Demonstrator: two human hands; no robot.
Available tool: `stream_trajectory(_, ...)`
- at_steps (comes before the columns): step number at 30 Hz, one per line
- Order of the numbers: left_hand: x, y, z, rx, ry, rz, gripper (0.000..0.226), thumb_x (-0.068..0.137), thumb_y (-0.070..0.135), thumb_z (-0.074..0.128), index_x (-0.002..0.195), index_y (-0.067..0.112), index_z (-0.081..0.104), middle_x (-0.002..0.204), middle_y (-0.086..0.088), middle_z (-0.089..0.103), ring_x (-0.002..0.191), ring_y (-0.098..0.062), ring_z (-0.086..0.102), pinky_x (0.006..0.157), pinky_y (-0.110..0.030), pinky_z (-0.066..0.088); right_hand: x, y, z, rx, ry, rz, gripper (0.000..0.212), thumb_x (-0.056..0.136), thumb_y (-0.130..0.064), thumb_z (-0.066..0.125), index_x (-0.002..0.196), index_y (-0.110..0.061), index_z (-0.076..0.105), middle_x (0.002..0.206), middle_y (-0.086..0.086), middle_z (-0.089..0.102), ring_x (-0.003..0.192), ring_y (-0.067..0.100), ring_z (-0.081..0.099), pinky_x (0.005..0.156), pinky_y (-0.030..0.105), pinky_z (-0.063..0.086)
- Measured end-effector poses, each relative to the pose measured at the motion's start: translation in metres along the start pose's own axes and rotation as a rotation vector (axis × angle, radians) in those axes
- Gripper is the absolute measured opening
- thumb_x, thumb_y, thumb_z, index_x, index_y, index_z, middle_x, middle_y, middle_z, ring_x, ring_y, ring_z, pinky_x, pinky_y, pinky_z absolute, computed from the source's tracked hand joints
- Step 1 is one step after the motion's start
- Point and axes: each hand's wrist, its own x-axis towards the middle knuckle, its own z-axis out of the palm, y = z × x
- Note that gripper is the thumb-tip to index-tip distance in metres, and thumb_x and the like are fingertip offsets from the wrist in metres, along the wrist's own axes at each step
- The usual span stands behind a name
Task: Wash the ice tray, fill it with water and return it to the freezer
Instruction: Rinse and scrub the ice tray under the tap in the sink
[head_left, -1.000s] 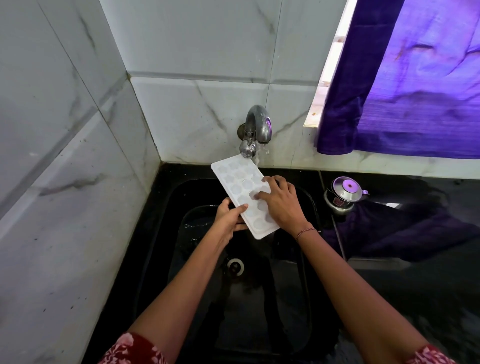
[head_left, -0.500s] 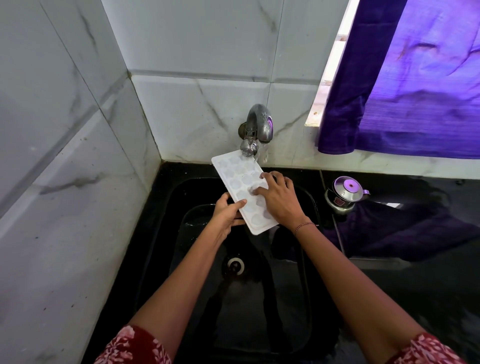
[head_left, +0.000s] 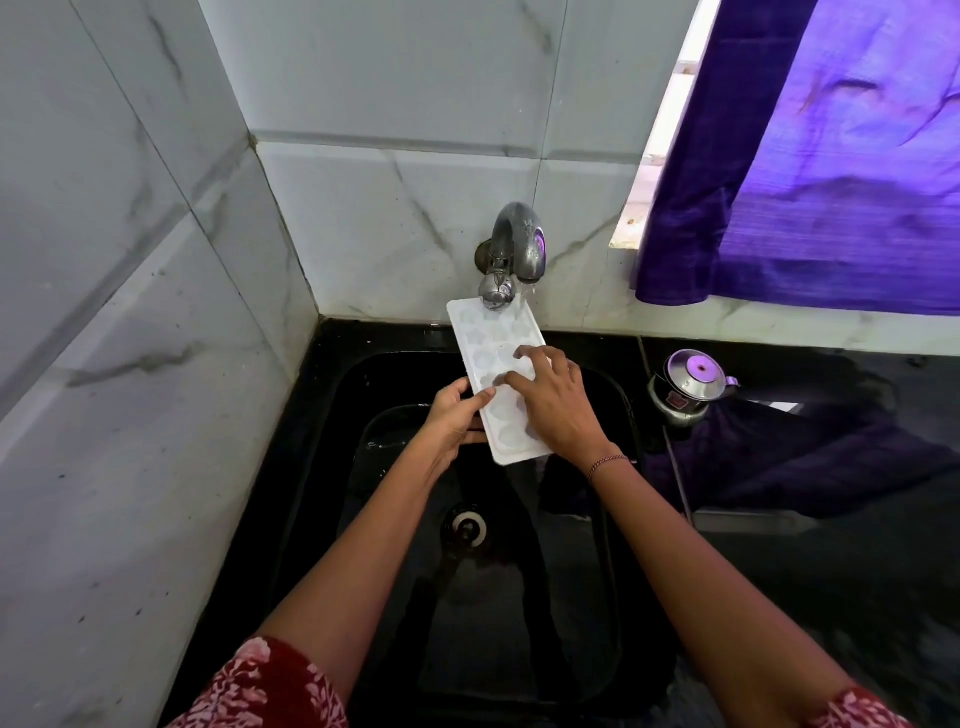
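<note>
Ice tray (head_left: 485, 338): white, cavities facing up, held over the black sink (head_left: 395, 364), its far end right beneath the tap (head_left: 511, 249).
Left hand (head_left: 452, 421): grips the tray's left long edge toward the near end, thumb on top and fingers curled underneath.
Right hand (head_left: 558, 410): lies on the tray's top, fingers spread and lightly bent, tips on the cavities.
Counter: a small steel pot (head_left: 685, 384) stands right of the sink.

Head-worn camera looks steeply down, close above the sink (head_left: 571, 613).
</note>
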Motion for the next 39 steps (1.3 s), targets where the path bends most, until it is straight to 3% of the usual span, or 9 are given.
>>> stream_trajectory(8,0.0,-0.004,0.007,0.037,-0.064,0.007,0.03,0.095,0.027,0.052,0.122,0.016,0.056,0.093,-0.001,0.069,0.081,-0.016,0.067,0.061,-0.029,0.055,0.0,0.003,-0.007,-0.051,-0.075,-0.027,0.059,0.071,-0.011,0.071,0.126,-0.028,0.057,0.146,0.01,0.034,0.134,0.036,0.027,0.105,0.048,0.028)
stream_trajectory(12,0.001,-0.005,0.009,0.05,-0.071,-0.001,0.03,0.096,0.032,0.049,0.121,0.018,0.057,0.093,0.0,0.068,0.083,-0.016,0.066,0.065,-0.031,0.054,0.002,0.004,-0.006,-0.054,0.0,0.029,0.04,0.067,-0.012,0.077,0.104,-0.023,0.068,0.133,0.013,0.049,0.125,0.039,0.042,0.097,0.051,0.038)
stream_trajectory(16,0.003,0.0,0.009,0.067,-0.078,-0.018,0.027,0.097,0.034,0.046,0.119,0.021,0.056,0.096,0.002,0.067,0.088,-0.017,0.064,0.073,-0.035,0.054,0.0,0.001,-0.006,-0.06,-0.057,-0.011,0.06,0.068,-0.014,0.075,0.124,-0.026,0.058,0.142,0.012,0.039,0.131,0.039,0.033,0.101,0.051,0.033)
stream_trajectory(19,0.004,0.005,0.012,0.072,-0.08,-0.031,0.02,0.097,0.033,0.047,0.11,0.022,0.058,0.091,0.003,0.066,0.082,-0.015,0.064,0.071,-0.034,0.053,0.0,0.003,-0.007,-0.065,-0.021,0.04,0.051,0.067,-0.016,0.076,0.115,-0.025,0.063,0.137,0.012,0.046,0.127,0.039,0.039,0.098,0.052,0.037)
stream_trajectory(23,0.007,0.011,0.013,0.113,-0.09,-0.03,0.02,0.097,0.034,0.046,0.11,0.023,0.057,0.091,0.004,0.065,0.081,-0.014,0.063,0.066,-0.032,0.053,0.003,0.002,-0.008,-0.076,-0.052,0.056,0.064,0.066,-0.017,0.075,0.126,-0.026,0.056,0.146,0.011,0.035,0.133,0.038,0.03,0.103,0.05,0.032)
stream_trajectory(26,0.008,0.011,0.01,0.145,-0.091,-0.033,0.02,0.097,0.034,0.046,0.109,0.023,0.057,0.092,0.003,0.065,0.083,-0.015,0.063,0.068,-0.033,0.052,0.003,0.006,-0.006,-0.042,-0.031,0.018,0.045,0.08,-0.014,0.064,0.123,-0.026,0.059,0.143,0.011,0.039,0.133,0.038,0.032,0.1,0.05,0.035)
stream_trajectory(30,0.007,0.006,0.006,0.133,-0.082,-0.041,0.014,0.097,0.033,0.047,0.101,0.028,0.059,0.092,0.004,0.066,0.085,-0.015,0.063,0.072,-0.035,0.052,0.004,0.002,0.0,-0.039,0.002,0.036,0.039,0.073,-0.012,0.07,0.111,-0.021,0.065,0.135,0.014,0.048,0.126,0.039,0.042,0.095,0.051,0.04)
stream_trajectory(34,0.003,0.004,-0.01,0.202,-0.049,-0.038,0.024,0.096,0.027,0.05,0.12,0.024,0.055,0.096,0.001,0.066,0.088,-0.015,0.064,0.068,-0.034,0.054,0.0,-0.002,0.011,-0.019,-0.092,-0.036,0.052,0.09,-0.014,0.054,0.139,-0.03,0.043,0.151,0.015,0.026,0.138,0.04,0.022,0.104,0.05,0.031)
stream_trajectory(39,-0.001,-0.008,-0.031,0.368,0.052,-0.025,0.038,0.093,0.017,0.057,0.13,0.018,0.05,0.103,-0.007,0.065,0.091,-0.022,0.065,0.068,-0.037,0.056,-0.01,-0.013,0.026,0.079,-0.181,0.0,0.057,0.095,-0.009,0.044,0.145,-0.032,0.03,0.157,0.014,0.009,0.144,0.035,0.002,0.113,0.05,0.02)
